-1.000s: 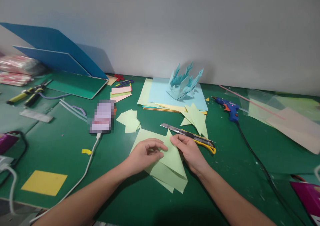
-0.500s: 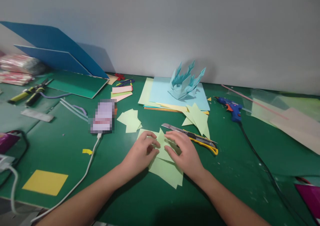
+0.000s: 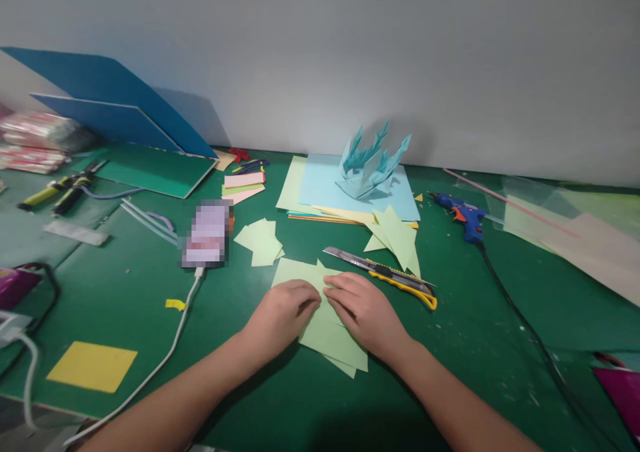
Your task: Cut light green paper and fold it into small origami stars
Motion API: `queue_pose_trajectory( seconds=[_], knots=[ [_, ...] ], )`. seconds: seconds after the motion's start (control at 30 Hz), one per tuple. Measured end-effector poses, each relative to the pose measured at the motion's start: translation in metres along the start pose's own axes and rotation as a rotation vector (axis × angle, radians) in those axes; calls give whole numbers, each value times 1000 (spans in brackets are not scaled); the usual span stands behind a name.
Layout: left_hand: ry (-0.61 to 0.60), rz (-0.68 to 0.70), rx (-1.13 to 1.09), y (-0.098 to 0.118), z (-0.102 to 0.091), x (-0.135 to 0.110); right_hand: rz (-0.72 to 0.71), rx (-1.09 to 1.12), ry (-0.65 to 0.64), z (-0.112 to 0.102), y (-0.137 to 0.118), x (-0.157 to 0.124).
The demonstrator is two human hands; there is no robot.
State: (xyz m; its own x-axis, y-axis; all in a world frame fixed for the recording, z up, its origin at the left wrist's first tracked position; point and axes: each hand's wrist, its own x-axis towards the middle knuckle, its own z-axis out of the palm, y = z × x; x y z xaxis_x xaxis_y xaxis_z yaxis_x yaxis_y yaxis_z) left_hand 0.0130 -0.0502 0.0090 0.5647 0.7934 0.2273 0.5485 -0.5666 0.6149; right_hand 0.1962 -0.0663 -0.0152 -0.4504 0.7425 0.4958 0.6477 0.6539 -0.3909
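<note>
Pale green paper (image 3: 331, 344) lies in loose layers on the table in front of me, with a pointed edge standing up between my hands. My left hand (image 3: 284, 315) is closed, its fingertips pinched at the middle of the paper. From the other side my right hand (image 3: 366, 313) presses its fingers together on the same paper, fingertips almost meeting the left ones. The fold under the fingers is partly hidden. Just beyond my right hand lies a yellow utility knife (image 3: 383, 272), blade pointing left. Cut green pieces (image 3: 260, 242) rest beyond my left hand.
A light-blue folded paper model (image 3: 370, 172) stands on stacked coloured sheets (image 3: 315, 179). More green pieces (image 3: 400, 235) overlap the stack. A phone (image 3: 206, 232) with a white cable (image 3: 173, 352) is left; a blue glue gun (image 3: 467, 219) with a black cord is right.
Both hands have come closer together and lower onto the paper, their fingers closing. The raised paper point has gone down and the lower layers have shifted slightly.
</note>
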Motion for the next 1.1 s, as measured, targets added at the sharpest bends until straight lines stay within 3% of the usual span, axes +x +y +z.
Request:
queue_pose_trajectory(
  seconds=[0.23, 0.67, 0.93, 1.1],
  knots=[
    [-7, 22, 36, 1, 1, 1, 17, -81, -85, 0, -3, 4],
    [1, 9, 60, 1, 2, -1, 203, -65, -324, 0, -11, 19],
    [-29, -6, 70, 1, 2, 0, 146, -218, -311, 7, -12, 25],
    [-23, -18, 67, 2, 2, 0, 94, -159, -239, 1, -10, 18]
  ],
)
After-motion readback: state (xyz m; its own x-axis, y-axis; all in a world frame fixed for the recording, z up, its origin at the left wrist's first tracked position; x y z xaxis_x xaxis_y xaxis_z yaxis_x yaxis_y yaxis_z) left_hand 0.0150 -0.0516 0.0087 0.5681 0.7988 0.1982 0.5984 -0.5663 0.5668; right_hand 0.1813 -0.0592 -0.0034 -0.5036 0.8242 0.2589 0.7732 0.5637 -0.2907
